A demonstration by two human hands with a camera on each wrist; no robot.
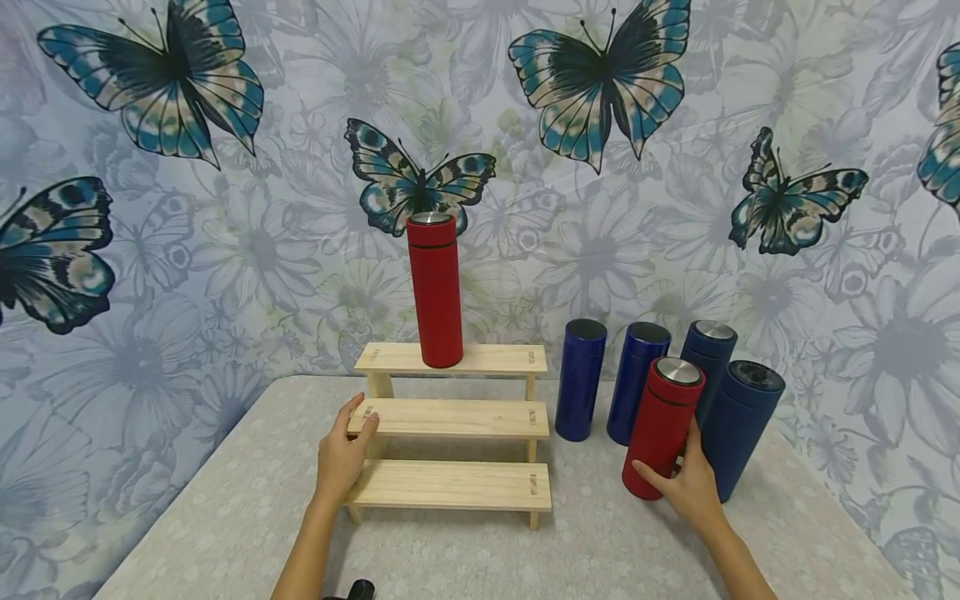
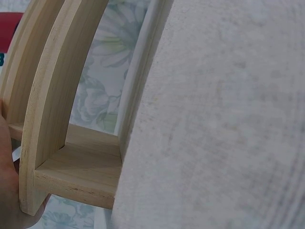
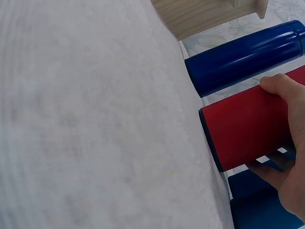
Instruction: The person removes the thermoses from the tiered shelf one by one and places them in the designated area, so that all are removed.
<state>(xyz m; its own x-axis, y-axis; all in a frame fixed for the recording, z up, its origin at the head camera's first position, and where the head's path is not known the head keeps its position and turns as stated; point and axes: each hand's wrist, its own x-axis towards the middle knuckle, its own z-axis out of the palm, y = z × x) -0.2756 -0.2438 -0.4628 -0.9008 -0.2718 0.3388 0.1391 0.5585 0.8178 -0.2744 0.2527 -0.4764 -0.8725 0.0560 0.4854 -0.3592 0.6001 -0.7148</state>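
Note:
A three-step wooden stand (image 1: 450,417) stands in the middle of the table. My left hand (image 1: 341,460) grips the left end of its middle board, thumb on the near side; the left wrist view shows part of that hand beside the wooden end (image 2: 43,105). On the right, my right hand (image 1: 688,485) holds a red thermos bottle (image 1: 658,433) low on its body, thumb across the front. The same red thermos (image 3: 248,126) is upright, its base at or close to the tabletop. Another red thermos (image 1: 437,300) is upright on the top board.
Two glossy blue thermoses (image 1: 580,383) (image 1: 636,387) stand right of the stand. Two matte blue thermoses (image 1: 708,358) (image 1: 746,425) are behind and beside the held red one. A pale cloth (image 1: 615,550) covers the table. Butterfly-print wallpaper (image 1: 300,275) rises behind. A small black object (image 1: 362,589) lies at the front edge.

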